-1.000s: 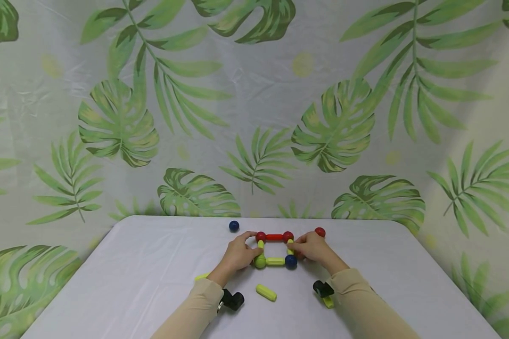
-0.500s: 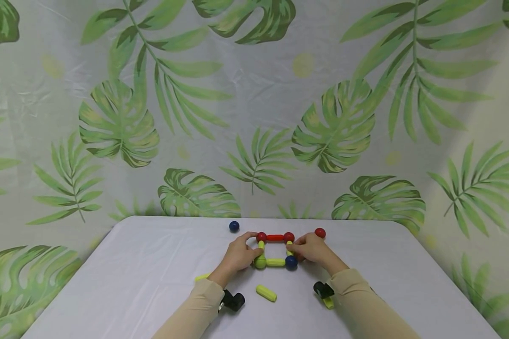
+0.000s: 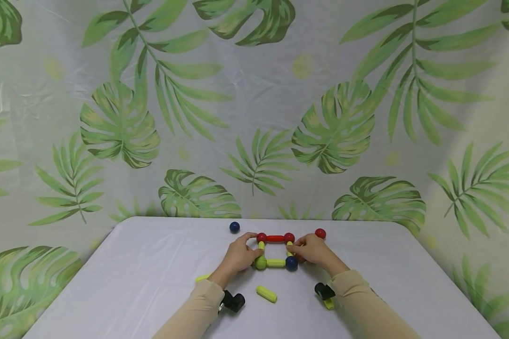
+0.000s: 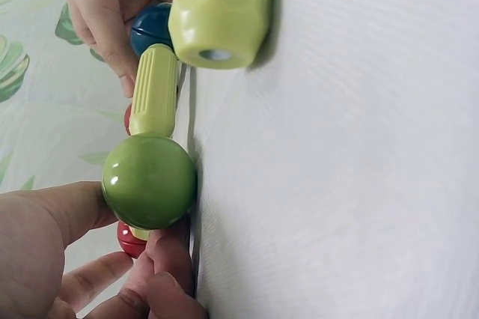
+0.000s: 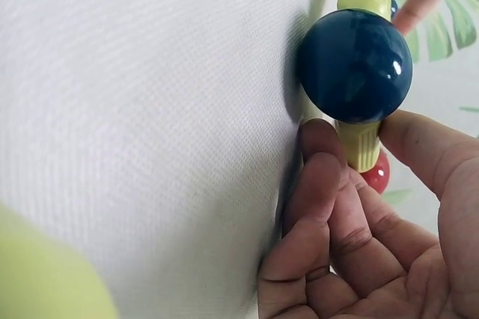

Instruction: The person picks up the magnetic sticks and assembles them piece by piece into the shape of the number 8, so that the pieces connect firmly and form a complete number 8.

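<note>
A square frame of magnetic sticks and balls lies on the white table. Its far side is a red stick (image 3: 275, 238) between two red balls; its near corners are a green ball (image 4: 149, 182) and a blue ball (image 5: 355, 66), joined by a yellow-green stick (image 3: 276, 263). My left hand (image 3: 238, 254) holds the frame's left yellow-green stick (image 3: 261, 246), thumb by the green ball and forefinger reaching the far-left red ball (image 3: 261, 238). With thumb and fingers, my right hand (image 3: 313, 249) pinches the right yellow-green stick (image 5: 359, 144), just beyond the blue ball.
A loose blue ball (image 3: 234, 227) lies at the back, and a loose red ball (image 3: 320, 233) lies beyond the right hand. Loose yellow-green sticks lie nearer: one in the middle (image 3: 266, 294), others partly hidden by the forearms. A leaf-patterned cloth (image 3: 254, 108) hangs behind the table.
</note>
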Demonstrator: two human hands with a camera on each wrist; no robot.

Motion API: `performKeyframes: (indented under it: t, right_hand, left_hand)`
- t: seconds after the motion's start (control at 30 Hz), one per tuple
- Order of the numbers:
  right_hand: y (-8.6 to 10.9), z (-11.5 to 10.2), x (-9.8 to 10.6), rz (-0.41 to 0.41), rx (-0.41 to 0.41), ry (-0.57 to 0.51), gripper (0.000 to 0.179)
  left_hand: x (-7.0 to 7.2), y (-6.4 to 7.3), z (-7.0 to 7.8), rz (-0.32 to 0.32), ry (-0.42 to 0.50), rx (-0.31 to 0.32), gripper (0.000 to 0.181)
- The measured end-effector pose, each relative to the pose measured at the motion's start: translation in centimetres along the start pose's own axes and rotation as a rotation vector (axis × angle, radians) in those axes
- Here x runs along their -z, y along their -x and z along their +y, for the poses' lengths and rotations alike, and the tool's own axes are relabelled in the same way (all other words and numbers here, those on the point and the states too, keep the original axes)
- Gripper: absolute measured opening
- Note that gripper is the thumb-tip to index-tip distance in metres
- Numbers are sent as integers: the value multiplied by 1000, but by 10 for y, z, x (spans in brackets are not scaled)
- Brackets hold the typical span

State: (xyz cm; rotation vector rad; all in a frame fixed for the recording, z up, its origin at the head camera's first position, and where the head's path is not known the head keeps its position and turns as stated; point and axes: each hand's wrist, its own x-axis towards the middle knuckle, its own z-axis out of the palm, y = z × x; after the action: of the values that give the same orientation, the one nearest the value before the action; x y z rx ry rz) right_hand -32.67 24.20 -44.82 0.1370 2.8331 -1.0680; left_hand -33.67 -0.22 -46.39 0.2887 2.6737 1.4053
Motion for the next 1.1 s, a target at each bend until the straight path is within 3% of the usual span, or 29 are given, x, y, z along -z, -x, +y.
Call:
performKeyframes:
  t: [0.87, 1.1]
  right_hand:
    - [0, -6, -2, 10, 6, -14, 35]
    - [1, -5, 3, 18, 26, -9, 36]
  left_hand:
    - [2, -2, 3, 13, 2, 13, 50]
    - [5, -3, 3, -15, -14, -7, 51]
